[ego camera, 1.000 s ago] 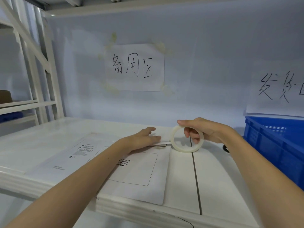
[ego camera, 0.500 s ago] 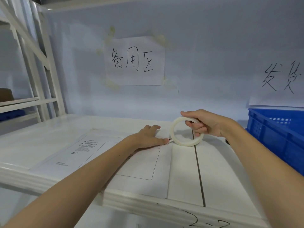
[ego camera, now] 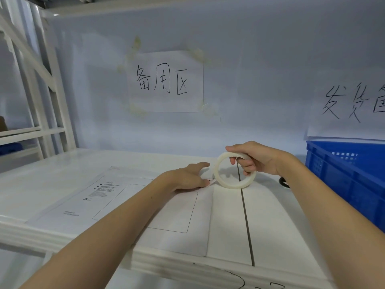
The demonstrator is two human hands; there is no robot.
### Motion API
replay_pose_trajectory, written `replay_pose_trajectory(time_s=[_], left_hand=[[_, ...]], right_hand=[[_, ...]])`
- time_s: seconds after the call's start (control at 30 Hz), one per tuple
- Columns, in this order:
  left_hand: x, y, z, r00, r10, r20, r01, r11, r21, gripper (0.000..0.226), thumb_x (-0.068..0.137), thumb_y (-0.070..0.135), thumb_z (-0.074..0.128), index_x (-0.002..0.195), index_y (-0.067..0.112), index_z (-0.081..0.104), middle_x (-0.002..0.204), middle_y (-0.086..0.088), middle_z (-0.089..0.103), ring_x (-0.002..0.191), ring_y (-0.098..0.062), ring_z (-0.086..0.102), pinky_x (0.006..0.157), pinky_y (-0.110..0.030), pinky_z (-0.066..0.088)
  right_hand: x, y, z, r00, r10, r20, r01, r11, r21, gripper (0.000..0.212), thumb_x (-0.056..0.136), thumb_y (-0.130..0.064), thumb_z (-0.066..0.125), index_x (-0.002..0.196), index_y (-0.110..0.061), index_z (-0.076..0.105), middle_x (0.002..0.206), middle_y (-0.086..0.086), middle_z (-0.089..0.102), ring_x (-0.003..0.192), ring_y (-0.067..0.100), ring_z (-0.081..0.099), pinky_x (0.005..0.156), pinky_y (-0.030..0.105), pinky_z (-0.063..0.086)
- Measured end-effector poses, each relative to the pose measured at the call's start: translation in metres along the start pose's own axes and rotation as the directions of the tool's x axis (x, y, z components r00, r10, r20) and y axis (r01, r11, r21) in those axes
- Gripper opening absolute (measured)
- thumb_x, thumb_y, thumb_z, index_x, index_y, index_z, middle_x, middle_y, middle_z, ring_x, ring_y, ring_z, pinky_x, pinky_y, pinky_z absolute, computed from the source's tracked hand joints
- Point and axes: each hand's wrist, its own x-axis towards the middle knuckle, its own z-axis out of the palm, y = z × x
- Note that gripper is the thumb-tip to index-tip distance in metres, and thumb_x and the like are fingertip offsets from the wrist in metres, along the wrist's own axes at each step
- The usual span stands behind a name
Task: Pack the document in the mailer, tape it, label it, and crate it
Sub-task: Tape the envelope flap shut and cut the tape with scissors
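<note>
From the head camera, a white mailer [ego camera: 145,207] lay flat on a white shelf [ego camera: 281,230], its long side running from the near left toward the far right, with small printed text and an outlined rectangle on its upper face. The left hand [ego camera: 190,177] lay on the far end of the mailer, fingers straight and spread low, pressing it down; nothing was curled in that hand. Just beside its fingertips stood a roll of tape [ego camera: 234,171], a pale ring set on edge, its lower rim touching the shelf at the mailer's far corner. The right hand [ego camera: 257,158] gripped the roll from above, thumb over the top of the ring and fingers curled through its hole. Whether a strip of tape ran from the roll to the mailer could not be told. A dark seam [ego camera: 245,217] crossed the shelf from under the roll toward the near edge. To the right, a blue crate [ego camera: 352,180] stood on the shelf, well apart from the mailer. A small dark object [ego camera: 283,182] showed between the right wrist and the crate, too hidden to identify. On the back wall hung a taped paper sign [ego camera: 166,81] with handwritten characters, and a second sign [ego camera: 350,105] hung above the crate. White rack struts [ego camera: 41,84] rose at the left.
</note>
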Motion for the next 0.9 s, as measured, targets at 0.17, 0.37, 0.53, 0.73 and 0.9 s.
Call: replay_pose_trajectory(time_s=[0.17,0.37,0.53,0.73,0.9], left_hand=[[-0.004,0.0,0.002,1.0,-0.008,-0.027,0.005,0.994,-0.112,0.073,0.092,0.042,0.057,0.154,0.037,0.018,0.162,0.0,0.019,0.147,-0.024,0.023,0.117,-0.043,0.023],[-0.005,0.001,0.002,1.0,-0.015,-0.02,0.011,0.987,-0.163,0.073,0.093,0.04,0.056,0.154,0.034,0.016,0.162,0.0,0.017,0.148,-0.024,0.02,0.118,-0.042,0.022],[-0.004,0.0,0.002,1.0,-0.019,-0.011,0.018,0.992,-0.127,0.072,0.092,0.042,0.054,0.154,0.037,0.016,0.162,0.0,0.017,0.148,-0.024,0.02,0.118,-0.043,0.022],[-0.003,-0.001,0.002,1.0,-0.016,-0.014,0.014,0.995,-0.097,0.072,0.091,0.047,0.053,0.152,0.039,0.016,0.163,0.001,0.016,0.148,-0.026,0.02,0.118,-0.045,0.022],[-0.005,-0.003,0.007,0.999,0.01,-0.048,-0.017,0.987,-0.157,0.067,0.092,0.044,0.054,0.151,0.039,0.023,0.161,0.002,0.019,0.147,-0.024,0.023,0.118,-0.044,0.023]], right_hand=[[-0.001,0.001,-0.004,1.0,0.023,0.018,-0.024,0.999,0.034,0.038,0.096,-0.038,0.053,0.07,-0.011,0.055,0.052,0.0,0.027,0.045,0.016,0.027,0.054,0.026,0.04],[-0.002,0.007,-0.008,0.998,0.064,0.004,-0.064,0.986,0.153,0.03,0.093,-0.035,0.059,0.074,-0.013,0.052,0.049,-0.002,0.033,0.043,0.015,0.024,0.07,0.034,0.036],[-0.004,0.009,-0.013,0.997,0.08,-0.007,-0.078,0.982,0.171,0.028,0.092,-0.034,0.06,0.076,-0.012,0.053,0.056,0.001,0.029,0.048,0.017,0.021,0.067,0.032,0.043],[-0.003,0.01,-0.013,0.997,0.076,-0.011,-0.073,0.983,0.172,0.03,0.091,-0.036,0.061,0.074,-0.013,0.054,0.057,0.002,0.026,0.043,0.015,0.025,0.067,0.034,0.041],[-0.002,0.01,-0.013,0.998,0.069,-0.005,-0.067,0.985,0.156,0.032,0.093,-0.038,0.059,0.074,-0.013,0.052,0.059,0.002,0.024,0.043,0.015,0.024,0.065,0.033,0.043]])
